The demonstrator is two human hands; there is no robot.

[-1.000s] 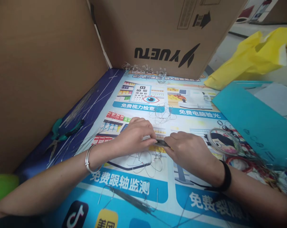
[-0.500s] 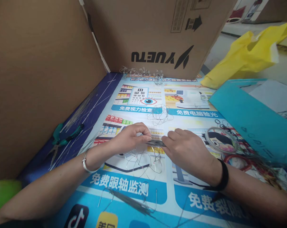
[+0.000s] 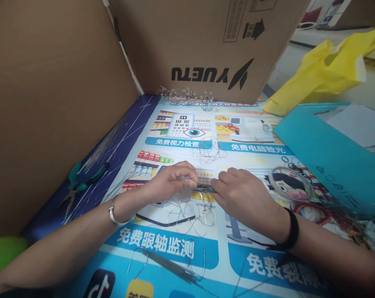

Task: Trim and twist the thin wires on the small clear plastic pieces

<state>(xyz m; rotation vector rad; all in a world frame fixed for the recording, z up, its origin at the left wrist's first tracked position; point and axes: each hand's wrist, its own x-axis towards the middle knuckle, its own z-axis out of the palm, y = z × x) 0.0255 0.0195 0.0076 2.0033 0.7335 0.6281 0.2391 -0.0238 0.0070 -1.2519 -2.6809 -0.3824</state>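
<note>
My right hand (image 3: 248, 198) is wrapped round what look like small dark pliers (image 3: 205, 188); only their metal jaws show, pointing left, and the handles are hidden. My left hand (image 3: 171, 180) pinches thumb against fingertips at the tip of those jaws, on thin wire. From there a tangled wire piece (image 3: 190, 213) of loose loops with tiny beads hangs or lies just below both hands; I cannot tell whether it touches the mat. Beyond the hands another looped wire piece (image 3: 210, 149) rests on the printed mat (image 3: 203, 258).
Teal-handled pliers (image 3: 74, 186) and loose wires (image 3: 103, 145) lie left. A bundle of straight wires (image 3: 171, 267) is in front. Right are a clear tape roll (image 3: 289, 184), a red ring (image 3: 314, 211) and a blue box (image 3: 327, 153). Cardboard walls (image 3: 206, 49) stand behind and left.
The hands stay together in nearly the same place. The jaws have turned slightly, and the wire loops under them have shifted a little to the right.
</note>
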